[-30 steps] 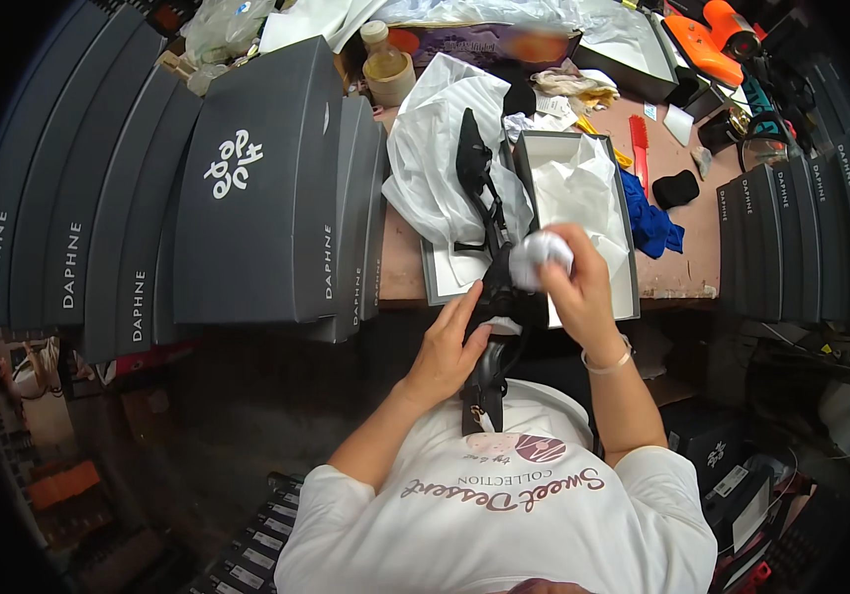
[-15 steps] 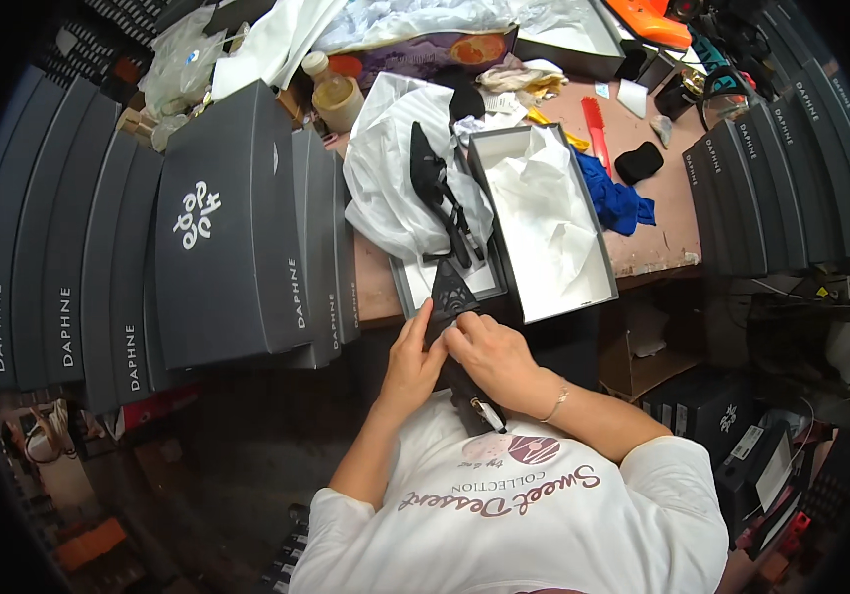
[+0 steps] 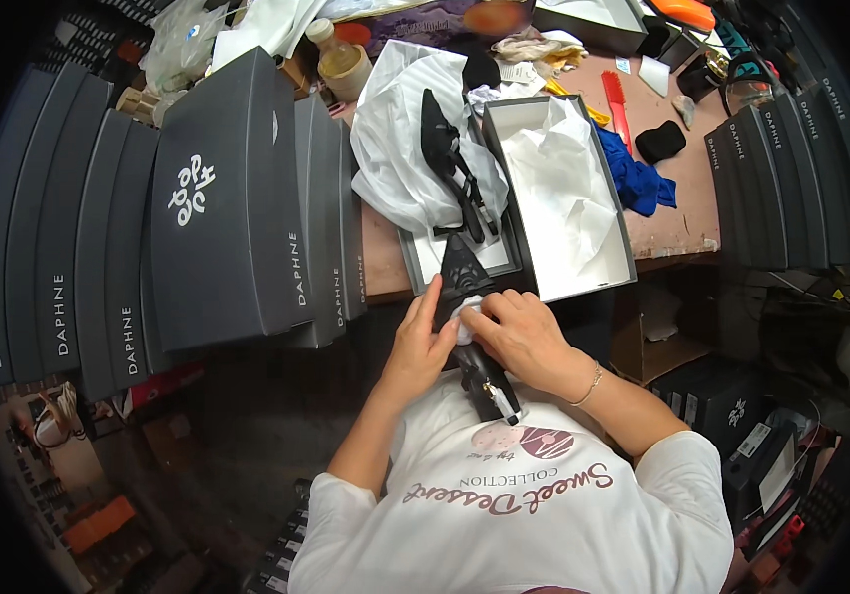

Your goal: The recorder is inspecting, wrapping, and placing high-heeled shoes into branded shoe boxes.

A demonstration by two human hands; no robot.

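A black pointed high-heeled shoe (image 3: 463, 269) with an openwork toe lies between my hands, its toe away from me and its heel near my shirt. My left hand (image 3: 419, 340) grips the shoe's left side, index finger stretched along the toe. My right hand (image 3: 526, 342) is closed, fingers curled at the shoe's opening, where a white wad of paper (image 3: 467, 315) shows between the hands. Beyond the toe, a second black heeled shoe (image 3: 443, 144) rests on white tissue paper (image 3: 385, 129) over an open grey box (image 3: 428, 259).
Beside it stands a grey box part (image 3: 627, 259) with crumpled white paper (image 3: 555, 188). Dark shoe boxes (image 3: 222, 267) line the left; more boxes (image 3: 776, 188) stand right. A blue cloth (image 3: 640, 183), red brush (image 3: 617, 104), black pad (image 3: 660, 144) and bottle (image 3: 343, 67) are on the table.
The white wad has come into sight between my hands at the shoe's opening. The view has shifted slightly, and more of the shoe's toe and rear part shows.
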